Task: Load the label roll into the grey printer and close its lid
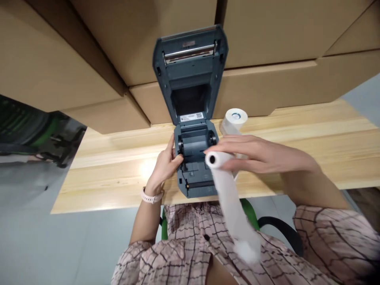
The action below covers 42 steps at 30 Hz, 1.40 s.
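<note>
A dark grey label printer (194, 174) sits near the front edge of the wooden table (297, 154), its lid (190, 71) swung up and open. My left hand (164, 164) rests on the printer's left side, thumb at the edge of the roll bay. My right hand (255, 152) holds a small white paper roll (215, 159) just over the right side of the bay. A long strip of paper (234, 213) trails from that roll down toward my lap. A second, full white roll (234, 120) stands on the table behind my right hand.
Large cardboard boxes (282, 47) are stacked along the back of the table, close behind the printer lid. A green-and-black chair (252, 215) is under me. Dark green equipment (35, 130) stands on the grey floor at the left.
</note>
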Motion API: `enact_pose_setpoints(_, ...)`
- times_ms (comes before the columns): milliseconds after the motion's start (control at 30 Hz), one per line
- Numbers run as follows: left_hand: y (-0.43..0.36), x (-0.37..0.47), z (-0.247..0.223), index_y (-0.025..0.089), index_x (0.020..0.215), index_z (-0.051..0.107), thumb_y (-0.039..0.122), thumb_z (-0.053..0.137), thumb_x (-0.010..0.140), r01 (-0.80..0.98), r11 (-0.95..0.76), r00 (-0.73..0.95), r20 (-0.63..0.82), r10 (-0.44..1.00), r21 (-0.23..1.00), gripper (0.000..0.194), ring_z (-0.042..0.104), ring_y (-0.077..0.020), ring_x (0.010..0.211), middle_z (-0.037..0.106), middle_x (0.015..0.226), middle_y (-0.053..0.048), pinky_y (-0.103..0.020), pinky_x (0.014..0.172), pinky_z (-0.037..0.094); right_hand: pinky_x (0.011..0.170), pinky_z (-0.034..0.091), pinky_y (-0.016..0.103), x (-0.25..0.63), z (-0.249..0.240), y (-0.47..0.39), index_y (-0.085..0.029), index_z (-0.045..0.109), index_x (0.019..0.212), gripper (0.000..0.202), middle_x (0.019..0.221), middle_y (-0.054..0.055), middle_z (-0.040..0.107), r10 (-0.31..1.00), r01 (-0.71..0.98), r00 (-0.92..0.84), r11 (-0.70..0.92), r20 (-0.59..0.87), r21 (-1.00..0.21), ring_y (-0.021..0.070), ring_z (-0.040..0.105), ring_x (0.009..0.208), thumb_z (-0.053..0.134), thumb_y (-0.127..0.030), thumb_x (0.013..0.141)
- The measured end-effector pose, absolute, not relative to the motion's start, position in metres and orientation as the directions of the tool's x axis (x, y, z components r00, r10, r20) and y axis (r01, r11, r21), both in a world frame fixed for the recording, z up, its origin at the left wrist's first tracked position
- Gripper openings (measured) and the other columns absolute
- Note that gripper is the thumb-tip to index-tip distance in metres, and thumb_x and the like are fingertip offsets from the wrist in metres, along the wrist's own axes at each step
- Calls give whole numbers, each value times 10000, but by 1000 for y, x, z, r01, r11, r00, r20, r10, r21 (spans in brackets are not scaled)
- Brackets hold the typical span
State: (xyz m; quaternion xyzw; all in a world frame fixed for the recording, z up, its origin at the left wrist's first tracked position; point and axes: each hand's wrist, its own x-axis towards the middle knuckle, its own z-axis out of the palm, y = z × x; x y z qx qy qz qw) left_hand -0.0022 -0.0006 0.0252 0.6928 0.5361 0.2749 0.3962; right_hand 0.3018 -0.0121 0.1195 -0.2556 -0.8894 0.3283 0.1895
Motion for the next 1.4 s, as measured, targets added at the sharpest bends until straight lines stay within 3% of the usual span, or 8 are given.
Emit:
enact_pose_setpoints(133, 0, 0, 25, 161, 1705, 228, 203, 541, 804, 542, -69, 240, -76, 968, 838, 954, 422, -135, 584, 472, 636, 79, -273, 598, 322, 862, 455, 393, 253, 87, 5, -171, 672, 1357, 449, 1060, 130, 723, 601, 522, -781, 776, 167, -353, 270, 617, 985, 445, -465, 1106)
enact_pose_setpoints(200, 0, 0, 25, 161, 1701, 240, 210, 544, 798, 554, -84, 243, -64, 968, 828, 954, 419, -137, 582, 465, 622, 85, -279, 599, 319, 849, 428, 384, 245, 70, 9, -164, 677, 1332, 427, 1057, 128, 724, 587, 539, -796, 798, 147, -270, 268, 604, 967, 457, -450, 1104)
enact_pose_setpoints(333, -2, 1, 28, 160, 1704, 228, 230, 527, 816, 556, -107, 260, -50, 964, 824, 939, 422, -135, 578, 481, 621, 87, -286, 603, 321, 816, 439, 372, 247, 62, 3, -192, 647, 1376, 486, 1059, 104, 717, 594, 546, -788, 795, 160, -265, 256, 602, 933, 441, -531, 1097)
enact_pose_setpoints(500, -4, 0, 27, 173, 1706, 227, 223, 517, 825, 509, -142, 281, -8, 960, 849, 929, 420, -128, 569, 499, 626, 86, -284, 604, 311, 943, 508, 469, 245, 68, -19, -224, 585, 1470, 471, 1397, 145, 647, 648, 604, -706, 761, 286, -236, 318, 573, 1206, 531, -468, 1071)
enact_pose_setpoints(600, -4, 1, 29, 158, 1706, 225, 217, 516, 825, 525, -137, 279, -17, 960, 840, 930, 407, -136, 560, 475, 604, 88, -295, 607, 308, 985, 532, 463, 243, 64, -38, -232, 691, 1285, 270, 1335, 103, 699, 626, 581, -709, 779, 325, -234, 287, 592, 1229, 533, -313, 1082)
enact_pose_setpoints(733, -5, 3, 31, 158, 1704, 233, 239, 527, 838, 560, -108, 259, -49, 965, 821, 917, 405, -146, 572, 448, 603, 92, -305, 622, 312, 1095, 541, 449, 241, 53, -67, -212, 690, 1283, 290, 1305, 78, 747, 592, 556, -711, 804, 380, -211, 243, 642, 1272, 508, -146, 1068)
enact_pose_setpoints(1000, -7, 3, 28, 166, 1689, 288, 370, 614, 923, 510, -109, 235, -16, 972, 853, 857, 434, -146, 610, 456, 636, 82, -308, 638, 318, 1075, 586, 446, 226, 49, -88, -112, 705, 1270, 265, 1292, 129, 784, 606, 664, -621, 744, 498, -78, 264, 738, 1215, 621, -201, 1035)
enact_pose_setpoints(1400, -6, -2, 17, 222, 1698, 258, 516, 665, 967, 423, -121, 275, 0, 961, 898, 888, 458, -136, 632, 560, 710, 50, -278, 644, 353, 1145, 507, 504, 232, 47, -97, -202, 666, 1353, 322, 1384, 88, 748, 654, 699, -591, 708, 473, -105, 245, 722, 1268, 593, -179, 1041)
